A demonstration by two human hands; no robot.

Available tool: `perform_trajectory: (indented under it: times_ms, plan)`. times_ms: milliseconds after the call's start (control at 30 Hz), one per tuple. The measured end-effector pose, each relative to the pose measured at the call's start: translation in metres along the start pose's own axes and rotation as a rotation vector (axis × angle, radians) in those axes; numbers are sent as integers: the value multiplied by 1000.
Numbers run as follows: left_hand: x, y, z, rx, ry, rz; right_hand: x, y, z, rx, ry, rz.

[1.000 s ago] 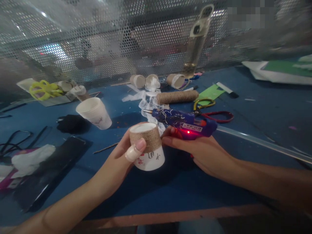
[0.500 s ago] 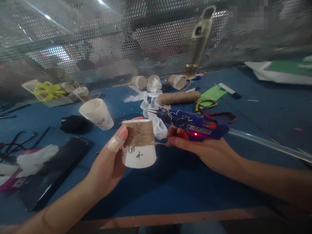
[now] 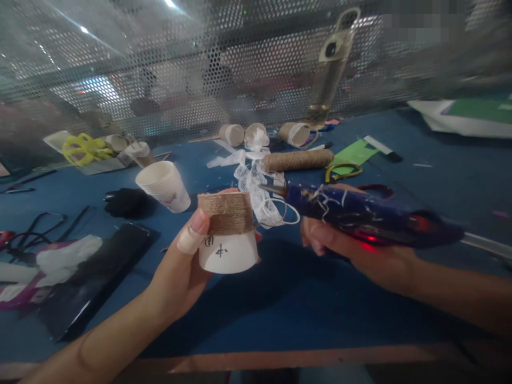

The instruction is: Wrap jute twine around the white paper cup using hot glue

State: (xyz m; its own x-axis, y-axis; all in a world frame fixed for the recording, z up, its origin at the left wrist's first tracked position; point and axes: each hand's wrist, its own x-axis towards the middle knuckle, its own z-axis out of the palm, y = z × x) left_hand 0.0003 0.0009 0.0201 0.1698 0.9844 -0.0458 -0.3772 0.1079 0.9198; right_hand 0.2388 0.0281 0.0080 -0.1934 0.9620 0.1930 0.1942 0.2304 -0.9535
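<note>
My left hand [image 3: 188, 256] is closed around a white paper cup [image 3: 234, 255], held upside down above the table. Brown twine [image 3: 226, 213] is wound round the cup's upper half, and dark printed characters show below it. To the right, my right hand [image 3: 352, 240] grips a blue hot glue gun [image 3: 340, 205] with a red light lit on its side. The gun's metal nozzle [image 3: 274, 188] points left, apart from the cup. A clear glue stick [image 3: 484, 242] sticks out of its back end. Behind the nozzle lies white lace ribbon [image 3: 256, 178].
A stack of paper cups [image 3: 164, 186] lies tilted at the left, near a black phone [image 3: 96, 280]. Yellow scissors [image 3: 86, 149] rest on a box. Further back are a twine roll [image 3: 298, 160], twine-wrapped cups [image 3: 294, 134] and a clear bottle [image 3: 326, 74] by the perforated screen.
My right hand with the glue gun has moved right, away from the cup, and the gun has turned. The left hand has turned the cup slightly; the loose twine end by my right fingers no longer shows.
</note>
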Motion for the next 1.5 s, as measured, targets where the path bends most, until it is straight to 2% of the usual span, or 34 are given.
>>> perform_trajectory:
  times_ms: [100,200,367,533,800,967,1067,1300,1500]
  plan:
    - [0,0,0,2,43,2,-4,-1,1,-43,-102,-44]
    - [0,1,1,5,87,9,-7,-1,2,-59,-116,-71]
    - [0,2,2,-52,62,71,-4,3,1,-52,-154,-116]
    - [2,3,2,-28,128,144,-3,4,1,-3,-249,-221]
    - [3,0,3,-20,197,143,-7,6,-4,-180,-217,-241]
    - [3,-5,-2,48,159,184,-7,1,-6,-298,-184,-293]
    - [3,-6,-6,102,143,199,-7,-3,-7,-352,-228,-313]
    - [2,-7,-6,112,132,192,-8,5,-1,-255,-172,-398]
    - [4,-5,0,108,163,237,-8,2,-4,-317,-189,-378]
